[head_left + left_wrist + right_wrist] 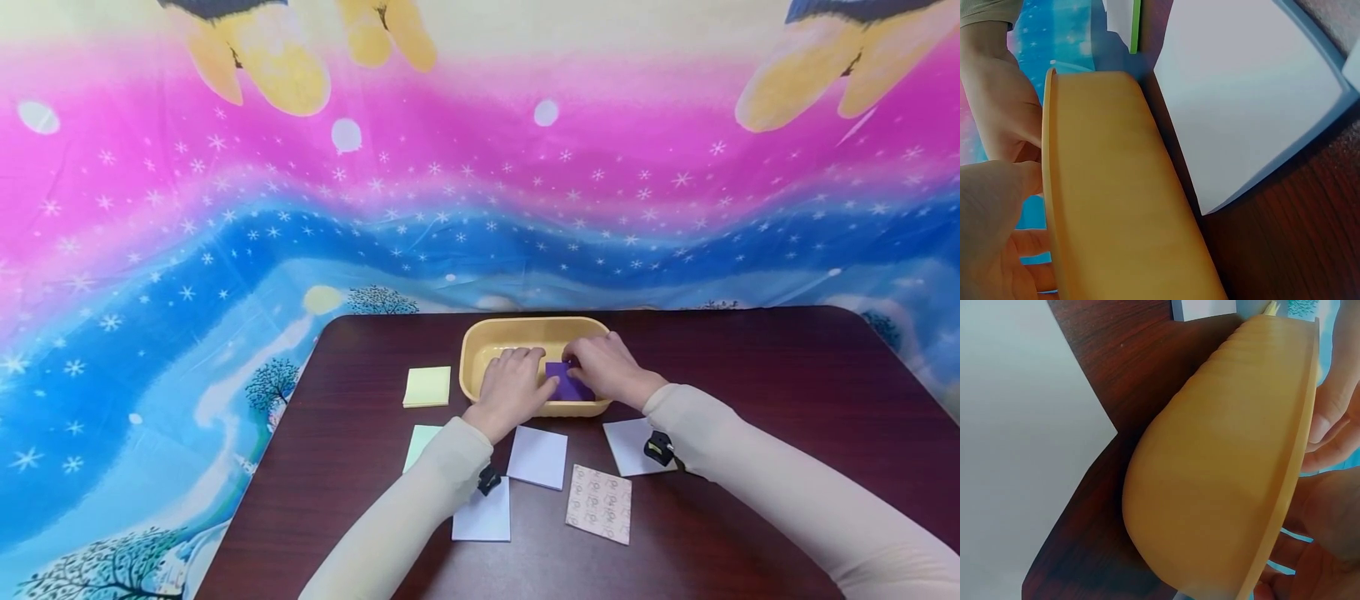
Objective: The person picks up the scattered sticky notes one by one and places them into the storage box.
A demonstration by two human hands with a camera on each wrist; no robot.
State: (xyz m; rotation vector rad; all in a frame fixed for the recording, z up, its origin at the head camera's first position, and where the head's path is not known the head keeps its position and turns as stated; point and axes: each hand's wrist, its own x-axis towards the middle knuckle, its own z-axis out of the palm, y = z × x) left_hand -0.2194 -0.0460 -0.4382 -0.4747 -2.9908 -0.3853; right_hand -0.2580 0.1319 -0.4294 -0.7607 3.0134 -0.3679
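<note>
A purple sticky note pad (568, 388) lies inside a yellow plastic basin (480, 333). My right hand (609, 365) reaches over the basin's right side and grips the pad by its right part with curled fingers. From the left, my left hand (513, 382) reaches in over the near rim, its thumb at the pad's left edge and its fingers spread above the basin floor. Both wrist views show the basin's outer wall (1110, 187) with the fingers behind the rim; the pad is hidden there.
A yellow note pad (427, 387) lies left of the basin. In front are a pale green pad (422, 443), white pads (537, 457) and a patterned pink pad (599, 504), some partly under the forearms. A printed cloth (480, 208) hangs behind the dark wooden table (787, 375).
</note>
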